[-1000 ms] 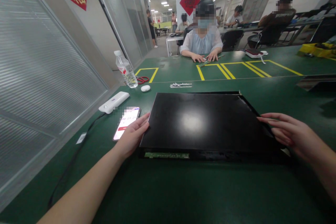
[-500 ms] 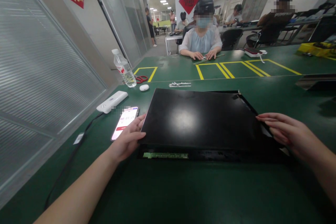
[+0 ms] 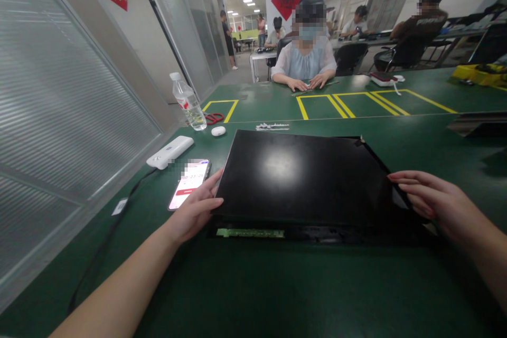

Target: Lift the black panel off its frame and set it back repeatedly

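Note:
A glossy black display panel (image 3: 309, 179) lies tilted over a shallow black frame (image 3: 340, 235), its left side raised. My left hand (image 3: 204, 203) is closed on the panel's left edge, thumb on top and fingers partly hidden beneath. At the right side, my right hand (image 3: 423, 193) has its fingers closed at the frame's rim, close to the panel's edge; some fingertips are hidden. Along the frame's near side shows a green circuit strip (image 3: 249, 233). One corner of the frame sticks out past the panel at the far right.
Left of the panel are a lit phone (image 3: 188, 187), a white power bank (image 3: 170, 152) with a black cable, a water bottle (image 3: 188, 103), a white earbud case (image 3: 218, 131) and red scissors (image 3: 214, 118). White scraps (image 3: 272, 127) lie behind the panel. A masked person (image 3: 304, 58) sits opposite.
The panel has shifted slightly right and away, its left side a little higher, with my left hand following. My right hand has stayed nearly in place.

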A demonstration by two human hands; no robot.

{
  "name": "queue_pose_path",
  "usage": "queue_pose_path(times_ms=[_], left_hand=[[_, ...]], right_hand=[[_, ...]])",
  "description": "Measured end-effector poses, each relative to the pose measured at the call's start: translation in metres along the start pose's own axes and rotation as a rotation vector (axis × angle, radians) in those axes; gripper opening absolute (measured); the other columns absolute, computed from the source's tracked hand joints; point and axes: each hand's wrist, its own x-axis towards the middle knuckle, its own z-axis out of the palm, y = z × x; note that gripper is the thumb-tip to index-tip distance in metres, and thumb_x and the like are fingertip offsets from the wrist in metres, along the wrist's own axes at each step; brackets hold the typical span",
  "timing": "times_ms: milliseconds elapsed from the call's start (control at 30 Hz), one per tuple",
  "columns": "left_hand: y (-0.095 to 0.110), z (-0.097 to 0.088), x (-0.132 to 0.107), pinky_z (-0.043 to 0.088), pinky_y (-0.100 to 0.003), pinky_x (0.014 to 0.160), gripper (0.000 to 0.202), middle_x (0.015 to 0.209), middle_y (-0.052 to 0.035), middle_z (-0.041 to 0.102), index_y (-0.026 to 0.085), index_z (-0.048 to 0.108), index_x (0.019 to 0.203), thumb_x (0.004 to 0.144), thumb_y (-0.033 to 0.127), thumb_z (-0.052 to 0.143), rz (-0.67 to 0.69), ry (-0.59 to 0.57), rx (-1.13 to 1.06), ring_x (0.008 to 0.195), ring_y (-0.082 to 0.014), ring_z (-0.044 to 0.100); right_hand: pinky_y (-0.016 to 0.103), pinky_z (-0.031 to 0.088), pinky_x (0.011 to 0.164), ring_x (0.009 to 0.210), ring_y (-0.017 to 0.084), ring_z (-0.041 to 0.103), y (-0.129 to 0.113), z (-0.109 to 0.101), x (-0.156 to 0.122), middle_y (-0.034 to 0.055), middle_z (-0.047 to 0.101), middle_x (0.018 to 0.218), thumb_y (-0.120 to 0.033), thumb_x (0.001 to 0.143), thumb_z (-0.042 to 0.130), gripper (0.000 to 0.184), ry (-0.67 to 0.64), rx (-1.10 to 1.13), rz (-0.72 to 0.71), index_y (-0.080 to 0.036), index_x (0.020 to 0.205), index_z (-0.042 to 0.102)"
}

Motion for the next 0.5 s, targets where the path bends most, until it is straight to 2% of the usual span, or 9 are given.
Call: queue_pose_path(times_ms=[267,500], left_hand=[[-0.0025,-0.0032,0.0004,0.055,-0.043,0.11,0.099,0.147,-0.0116,0.072,0.026,0.036,0.171,0.084,0.026,0.084,-0.007,-0.041,-0.002,0.139,-0.0372,0.065],[-0.0004,-0.0002,0.0013,0.055,-0.043,0.11,0.105,0.143,-0.0131,0.075,0.022,0.033,0.171,0.082,0.025,0.086,-0.021,-0.017,-0.025,0.137,-0.037,0.066]], right_hand=[[0.024,0.022,0.043,0.04,0.009,0.033,0.0015,0.0,-0.001,-0.008,0.04,0.046,-0.055,0.047,0.091,0.067,-0.013,-0.016,-0.003,-0.018,0.1,0.074],[0.024,0.023,0.042,0.041,0.009,0.033,0.0053,-0.0027,0.0021,-0.0071,0.043,0.047,-0.058,0.047,0.091,0.069,-0.001,-0.032,-0.016,-0.018,0.101,0.075]])
